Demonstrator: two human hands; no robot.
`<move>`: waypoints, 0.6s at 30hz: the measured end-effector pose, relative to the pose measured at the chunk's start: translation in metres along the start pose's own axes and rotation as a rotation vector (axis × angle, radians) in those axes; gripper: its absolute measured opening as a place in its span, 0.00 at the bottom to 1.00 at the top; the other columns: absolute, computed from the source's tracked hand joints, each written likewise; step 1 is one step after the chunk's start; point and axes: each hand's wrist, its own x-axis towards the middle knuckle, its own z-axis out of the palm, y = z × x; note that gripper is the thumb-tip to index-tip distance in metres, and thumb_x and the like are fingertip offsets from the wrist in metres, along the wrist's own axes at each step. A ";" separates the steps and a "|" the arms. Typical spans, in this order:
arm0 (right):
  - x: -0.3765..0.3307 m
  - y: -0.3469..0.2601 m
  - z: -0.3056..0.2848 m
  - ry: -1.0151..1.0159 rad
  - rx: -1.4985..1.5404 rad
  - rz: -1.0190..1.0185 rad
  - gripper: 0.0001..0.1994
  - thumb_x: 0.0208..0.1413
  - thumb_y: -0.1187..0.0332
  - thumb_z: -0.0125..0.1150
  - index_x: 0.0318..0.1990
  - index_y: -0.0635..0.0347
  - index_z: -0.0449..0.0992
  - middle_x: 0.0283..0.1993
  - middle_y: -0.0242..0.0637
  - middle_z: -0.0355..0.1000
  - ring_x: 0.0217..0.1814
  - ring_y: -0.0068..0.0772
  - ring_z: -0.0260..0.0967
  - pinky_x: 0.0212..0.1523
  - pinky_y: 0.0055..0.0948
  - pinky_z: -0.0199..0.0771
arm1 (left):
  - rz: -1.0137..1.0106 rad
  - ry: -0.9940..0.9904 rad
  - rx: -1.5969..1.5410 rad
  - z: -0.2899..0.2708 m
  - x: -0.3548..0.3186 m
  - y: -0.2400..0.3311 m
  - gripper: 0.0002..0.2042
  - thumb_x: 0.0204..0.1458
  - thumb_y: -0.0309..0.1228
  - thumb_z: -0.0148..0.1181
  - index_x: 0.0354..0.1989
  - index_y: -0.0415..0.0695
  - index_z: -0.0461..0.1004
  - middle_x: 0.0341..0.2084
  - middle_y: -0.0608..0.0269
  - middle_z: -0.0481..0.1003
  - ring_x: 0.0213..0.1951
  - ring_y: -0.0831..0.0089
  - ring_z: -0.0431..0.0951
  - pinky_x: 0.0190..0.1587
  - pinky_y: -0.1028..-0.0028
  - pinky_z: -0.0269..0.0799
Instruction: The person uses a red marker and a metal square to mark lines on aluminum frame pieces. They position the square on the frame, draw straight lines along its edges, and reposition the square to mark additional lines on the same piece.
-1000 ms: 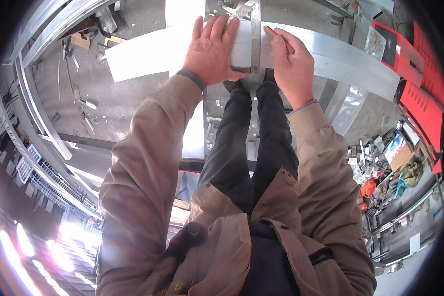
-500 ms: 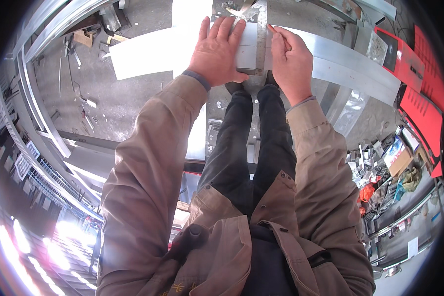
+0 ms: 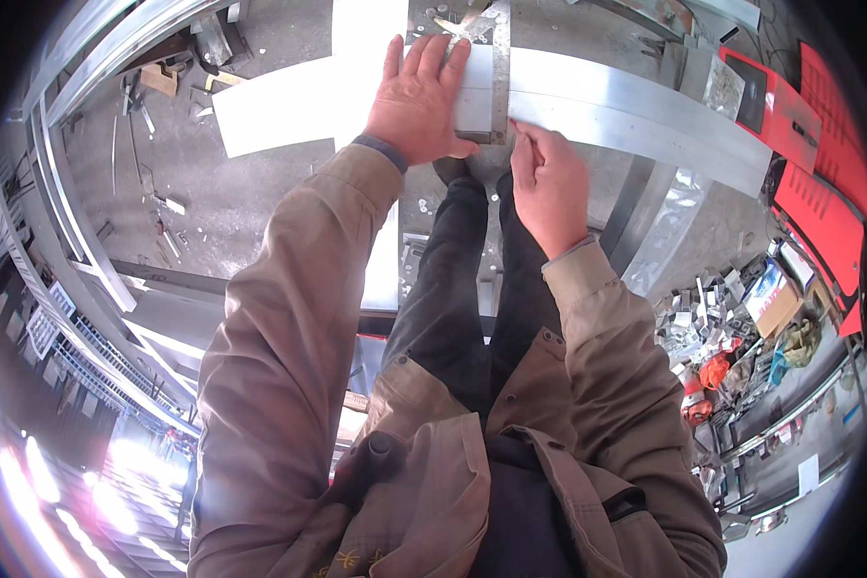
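Note:
A long silvery metal profile (image 3: 636, 101) lies crosswise in front of me. Across it rests a metal try square (image 3: 500, 82), its blade spanning the profile and its stock along the near edge. My left hand (image 3: 417, 104) is spread flat on the profile just left of the blade, fingers apart, the thumb by the stock. At the profile's near edge, right of the blade, my right hand (image 3: 552, 188) is closed in a pinch. A thin reddish pencil (image 3: 514, 124) pokes out of its fingertips, the rest hidden by the fingers.
Another bright metal length (image 3: 368, 39) runs under the profile toward me. Red machine housings (image 3: 790, 125) stand at the right, above a heap of metal offcuts (image 3: 703, 313). Tools and scraps (image 3: 169, 204) litter the floor at left. A metal frame (image 3: 77, 193) edges the far left.
My right hand has come down toward me with the pencil, from the profile's far edge to its near edge beside the blade. My left hand stays spread in place.

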 end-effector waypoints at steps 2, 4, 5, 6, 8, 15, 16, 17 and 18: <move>-0.015 0.003 -0.003 -0.055 -0.018 -0.022 0.05 0.71 0.69 0.66 0.46 0.60 0.84 0.39 0.47 0.82 0.40 0.52 0.82 0.41 0.46 0.82 | -0.005 -0.002 0.002 0.001 -0.001 -0.001 0.68 0.38 0.65 0.83 0.84 0.41 0.53 0.77 0.46 0.60 0.81 0.48 0.56 0.85 0.39 0.44; -0.046 0.025 0.003 -0.123 -0.047 -0.050 0.04 0.70 0.71 0.66 0.45 0.62 0.83 0.39 0.48 0.83 0.40 0.52 0.83 0.41 0.45 0.83 | 0.000 -0.008 -0.006 0.000 0.001 0.002 0.68 0.38 0.65 0.83 0.84 0.41 0.53 0.77 0.46 0.60 0.81 0.48 0.56 0.85 0.39 0.44; -0.065 0.037 0.004 -0.187 -0.067 -0.039 0.05 0.71 0.71 0.66 0.47 0.63 0.84 0.41 0.48 0.84 0.40 0.51 0.84 0.41 0.44 0.83 | -0.006 -0.015 -0.006 0.000 0.000 0.002 0.68 0.38 0.64 0.84 0.84 0.41 0.53 0.77 0.46 0.60 0.81 0.48 0.56 0.85 0.39 0.44; -0.077 0.041 0.001 -0.248 -0.086 -0.029 0.07 0.71 0.71 0.66 0.48 0.64 0.85 0.42 0.49 0.85 0.41 0.50 0.85 0.42 0.43 0.83 | -0.010 -0.021 -0.004 -0.002 0.000 0.002 0.68 0.38 0.64 0.84 0.84 0.41 0.53 0.77 0.46 0.60 0.81 0.48 0.56 0.85 0.39 0.44; -0.093 0.045 -0.006 -0.266 -0.014 0.057 0.06 0.71 0.72 0.66 0.49 0.65 0.85 0.42 0.49 0.85 0.42 0.50 0.85 0.42 0.42 0.84 | -0.016 -0.031 -0.026 -0.005 0.003 0.002 0.68 0.38 0.63 0.85 0.84 0.41 0.53 0.77 0.45 0.60 0.81 0.47 0.56 0.85 0.39 0.43; -0.106 0.057 -0.041 -0.238 0.037 0.120 0.05 0.67 0.72 0.69 0.45 0.62 0.85 0.40 0.45 0.84 0.39 0.52 0.84 0.40 0.43 0.85 | 0.012 -0.002 -0.057 -0.003 0.003 0.006 0.68 0.38 0.62 0.86 0.84 0.39 0.52 0.78 0.41 0.57 0.83 0.43 0.52 0.86 0.40 0.41; -0.106 0.062 -0.046 -0.242 0.022 0.125 0.05 0.67 0.72 0.69 0.46 0.62 0.85 0.41 0.45 0.84 0.39 0.52 0.84 0.40 0.43 0.85 | 0.021 0.009 -0.068 -0.002 0.004 0.008 0.68 0.38 0.62 0.86 0.84 0.39 0.52 0.78 0.41 0.57 0.83 0.43 0.51 0.86 0.40 0.41; -0.104 0.065 -0.049 -0.245 0.011 0.130 0.05 0.67 0.72 0.69 0.46 0.62 0.85 0.41 0.45 0.84 0.39 0.51 0.84 0.40 0.43 0.85 | 0.020 0.012 -0.072 -0.001 0.006 0.011 0.69 0.38 0.62 0.86 0.84 0.39 0.52 0.79 0.41 0.57 0.83 0.43 0.51 0.86 0.40 0.41; -0.104 0.068 -0.051 -0.249 0.000 0.134 0.05 0.67 0.72 0.69 0.46 0.62 0.86 0.41 0.45 0.84 0.39 0.51 0.84 0.40 0.43 0.85 | 0.018 0.014 -0.075 0.001 0.009 0.017 0.69 0.38 0.62 0.86 0.84 0.39 0.52 0.79 0.41 0.57 0.83 0.43 0.51 0.86 0.40 0.41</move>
